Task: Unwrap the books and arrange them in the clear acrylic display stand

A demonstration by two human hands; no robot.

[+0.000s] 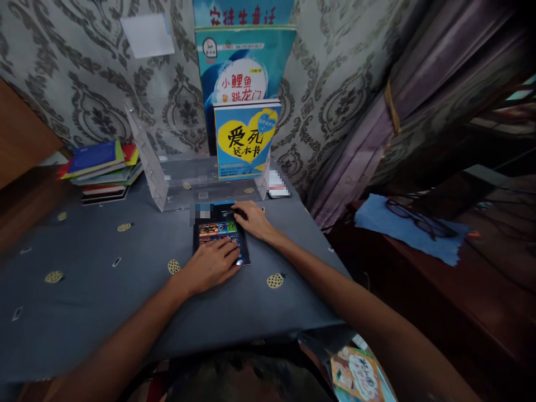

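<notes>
In the head view, the dark book (pixel 215 230) lies flat on the tabletop (pixel 104 312), directly ahead of the person and between the two hands, so neither has a gap to cross: both are already touching it. Its long axis appears to run away from the person toward the clear rack (pixel 146 159), with the near end turned slightly to the right. The far edge lies just in front of the rack; whether the two touch is hard to tell.

The left hand (pixel 215 259) covers the near part of the cover, palm down, its fingers extended and loosely spread, gripping nothing. It comes in from the near left and hides the near left corner. The right hand (pixel 253 219) is at the far right corner, its fingers bent over that edge; whether they pinch the cover or only rest there cannot be told. Of the two, the right hand is the closer to the rack and to the far edge, the left to the near edge.

Beyond the book, a yellow-and-blue book (pixel 245 142) stands at the rack's right end, in front of taller teal books (pixel 247 44). A pile of books (pixel 100 162) lies left of the rack, well apart from both hands.
</notes>
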